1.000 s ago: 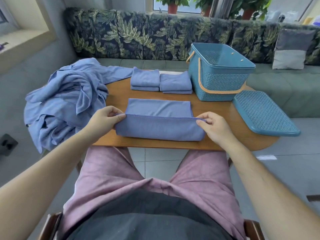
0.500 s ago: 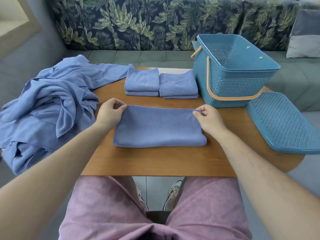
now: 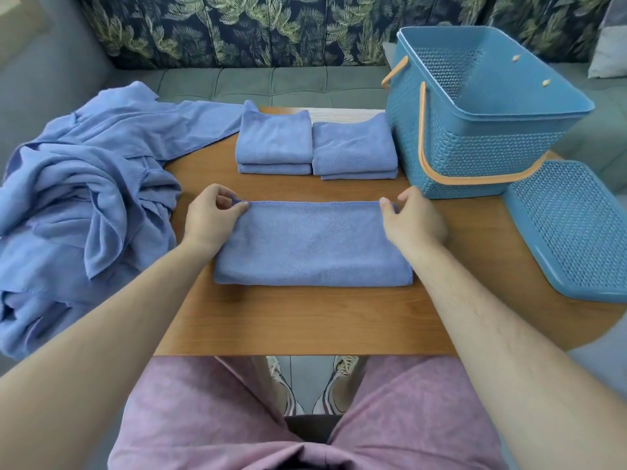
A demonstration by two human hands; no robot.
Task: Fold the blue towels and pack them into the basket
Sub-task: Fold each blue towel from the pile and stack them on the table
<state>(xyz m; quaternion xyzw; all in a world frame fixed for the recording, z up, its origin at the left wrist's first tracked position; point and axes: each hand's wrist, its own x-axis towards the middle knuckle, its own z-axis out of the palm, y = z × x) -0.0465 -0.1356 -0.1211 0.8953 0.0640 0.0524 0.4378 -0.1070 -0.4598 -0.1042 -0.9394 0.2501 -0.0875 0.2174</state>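
By the L hand (image 3: 212, 215) the far-left corner of the half-folded towel (image 3: 312, 245) is pinched; the towel is laid flat on the table (image 3: 305, 320), long axis L–R, btwn both hands. Its far-right corner is pinched by the R hand (image 3: 412, 220), the one nearer the basket (image 3: 475, 147). An end-to-end fold is prob. called for next.

Towel (image 3: 312, 245) in the grip: matt, napped cloth, stitched hem. Table (image 3: 305, 320) beneath it: smooth wood grain, low sheen. Basket (image 3: 475, 157) and lid (image 3: 570, 228), right of the grip: perforated plastic, faintly glossy. Heap (image 3: 84, 198), left: creased matt cloth.
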